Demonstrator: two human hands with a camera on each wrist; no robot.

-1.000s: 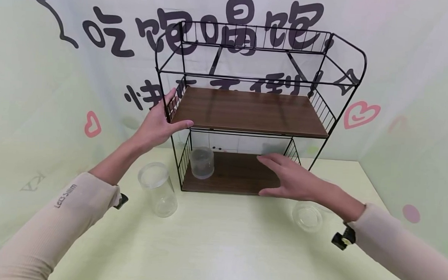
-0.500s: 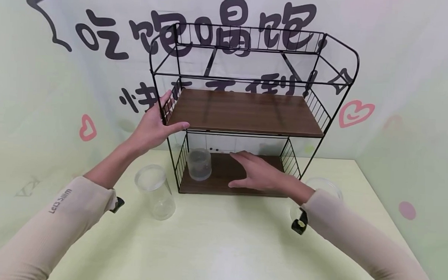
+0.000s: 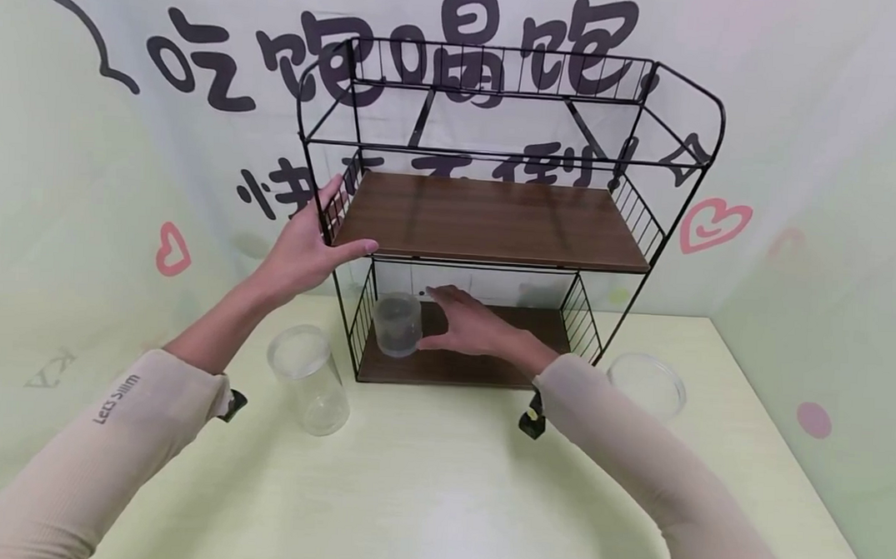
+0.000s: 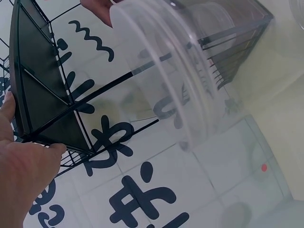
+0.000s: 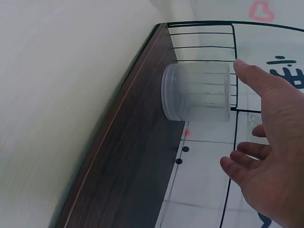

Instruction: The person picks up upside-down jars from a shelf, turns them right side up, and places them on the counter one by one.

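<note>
My left hand (image 3: 299, 252) grips the left side of a black wire two-tier shelf rack (image 3: 494, 265) at its upper wooden board (image 3: 488, 223). The thumb lies along the board's front edge, the fingers outside the wire side. My right hand (image 3: 470, 324) is inside the lower tier, thumb and fingers spread, just right of a small clear plastic jar (image 3: 397, 326). That jar (image 5: 197, 92) stands at the left end of the lower board (image 5: 128, 142), its ringed end on the wood. In the right wrist view, a gap shows between hand and jar.
A taller clear jar (image 3: 310, 382) stands on the pale table (image 3: 439, 479), left of the rack and under my left forearm. At the right, beyond my right sleeve, is a clear round container (image 3: 648, 387). A printed wall sheet (image 3: 198, 152) hangs behind the rack.
My right hand has moved left inside the lower tier, from its right part to close beside the small jar. The left hand keeps its grip on the rack.
</note>
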